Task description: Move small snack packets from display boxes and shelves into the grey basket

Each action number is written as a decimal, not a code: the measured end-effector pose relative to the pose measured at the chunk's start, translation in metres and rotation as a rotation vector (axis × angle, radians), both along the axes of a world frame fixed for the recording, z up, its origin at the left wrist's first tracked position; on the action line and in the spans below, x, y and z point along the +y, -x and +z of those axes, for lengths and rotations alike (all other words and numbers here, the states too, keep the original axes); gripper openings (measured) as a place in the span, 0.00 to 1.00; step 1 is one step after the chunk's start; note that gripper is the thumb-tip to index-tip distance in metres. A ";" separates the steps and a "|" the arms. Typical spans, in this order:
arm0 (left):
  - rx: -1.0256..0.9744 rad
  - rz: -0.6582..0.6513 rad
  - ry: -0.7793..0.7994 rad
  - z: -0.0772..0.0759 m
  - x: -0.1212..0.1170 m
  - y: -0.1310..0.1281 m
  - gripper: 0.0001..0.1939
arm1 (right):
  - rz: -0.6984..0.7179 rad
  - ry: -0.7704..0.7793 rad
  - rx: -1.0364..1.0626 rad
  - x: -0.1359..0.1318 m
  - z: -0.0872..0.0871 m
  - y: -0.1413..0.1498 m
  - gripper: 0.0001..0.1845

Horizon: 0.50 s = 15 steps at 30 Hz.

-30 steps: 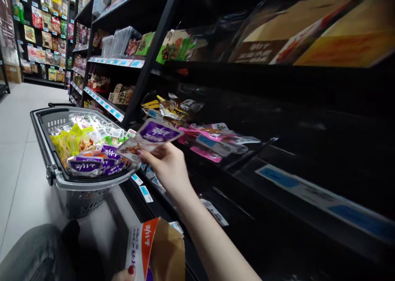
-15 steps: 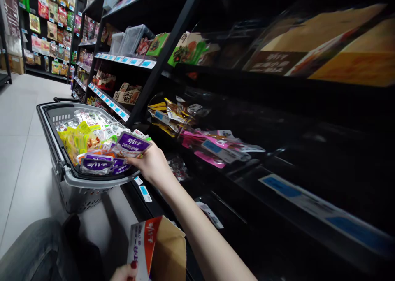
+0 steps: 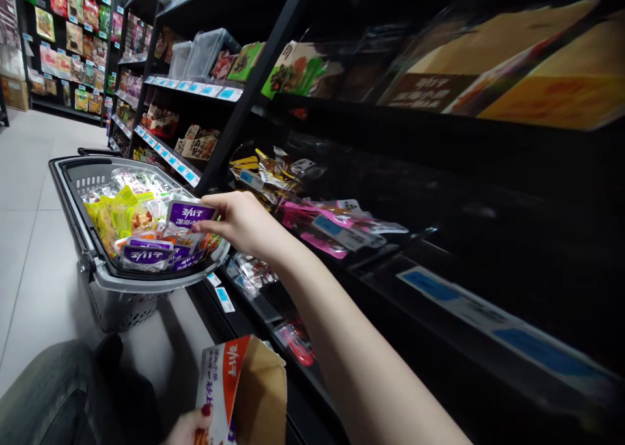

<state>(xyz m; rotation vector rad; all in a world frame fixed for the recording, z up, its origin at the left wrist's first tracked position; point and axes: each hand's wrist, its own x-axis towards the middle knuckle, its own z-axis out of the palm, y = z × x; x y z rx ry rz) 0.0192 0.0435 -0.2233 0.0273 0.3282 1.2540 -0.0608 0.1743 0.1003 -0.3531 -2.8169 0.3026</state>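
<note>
Between the thumb and fingers of my right hand [image 3: 239, 220] is a purple snack packet [image 3: 184, 215], upright over the near right part of a grey shopping basket [image 3: 105, 279]. Beneath it in the basket lie more purple packets [image 3: 146, 255], yellow packets [image 3: 122, 210] and silver-white packets [image 3: 139, 181]. At the bottom of the view my left hand [image 3: 188, 427] grips the side of a cardboard display box [image 3: 215, 380], white and orange with purple print. The box's open side faces right and shows bare brown card; its lower part is cut off by the frame.
Black shelving [image 3: 263, 73] runs along the right, with pink packets [image 3: 332, 223] and yellow packets [image 3: 273, 171] near my right forearm. Price labels line the shelf edges. My bent knee [image 3: 58, 393] is at lower left, on pale floor tiles [image 3: 29, 236].
My right hand has turned and shifted slightly left and up, bringing the purple packet from lying tilted to upright. The view has shifted a little; the left hand still holds the box.
</note>
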 end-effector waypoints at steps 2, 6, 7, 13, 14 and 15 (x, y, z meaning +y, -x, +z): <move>0.008 0.010 -0.017 -0.004 0.000 0.000 0.16 | -0.020 -0.109 -0.106 0.002 -0.002 0.005 0.05; 0.007 0.009 -0.048 -0.003 -0.003 0.001 0.17 | -0.043 -0.202 -0.278 0.009 -0.018 0.009 0.04; 0.005 0.008 -0.055 -0.002 -0.003 0.001 0.17 | -0.039 -0.232 -0.301 0.009 -0.022 0.008 0.05; -0.054 0.000 -0.073 -0.009 0.003 -0.007 0.21 | -0.005 -0.407 -0.237 0.001 -0.032 0.000 0.07; -0.075 0.007 -0.061 -0.011 0.003 -0.008 0.19 | -0.017 -0.405 -0.190 0.000 -0.031 -0.001 0.07; -0.095 0.022 -0.041 -0.012 0.003 -0.008 0.18 | -0.026 -0.396 -0.141 -0.001 -0.031 -0.001 0.07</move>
